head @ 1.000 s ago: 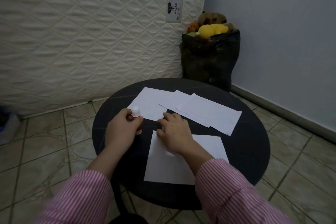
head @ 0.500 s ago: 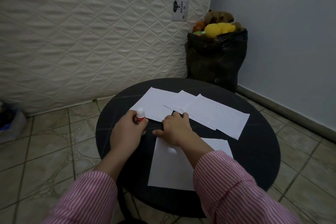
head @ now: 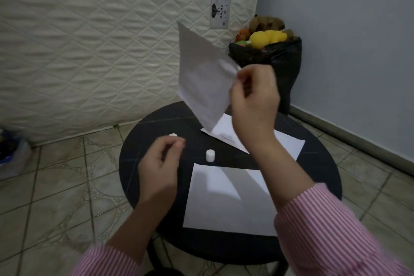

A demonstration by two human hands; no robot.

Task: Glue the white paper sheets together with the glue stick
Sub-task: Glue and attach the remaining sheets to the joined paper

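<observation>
White paper is the thing in play in the head view, the only view there is: the right hand (head: 253, 101), raised well above the black round table (head: 143, 186), pinches one lifted sheet (head: 201, 80) at its right edge between thumb and fingertips, and the sheet hangs tilted, its long axis running from upper left down to a low corner that hovers over the far stack of sheets (head: 289, 143). Directly below and toward the person lies the near sheet (head: 224, 206), flat on the table, its long sides running away from the person. That is the relation the coming move seems to depend on: the lifted sheet is up and beyond the near sheet, so it would have to come down and toward the body to land on it. The right forearm crosses over the near sheet's right part and casts a shadow there.

The left hand (head: 161, 163) hovers low over the table's left side, fingers curled around what appears to be the glue stick (head: 173, 135), of which only a white tip shows above the knuckles; the grip itself is blurred. A small white cap (head: 210, 155) stands upright on the table just beyond the near sheet's far edge, between the two hands. The left hand is the nearer one to the near sheet's far left corner
</observation>
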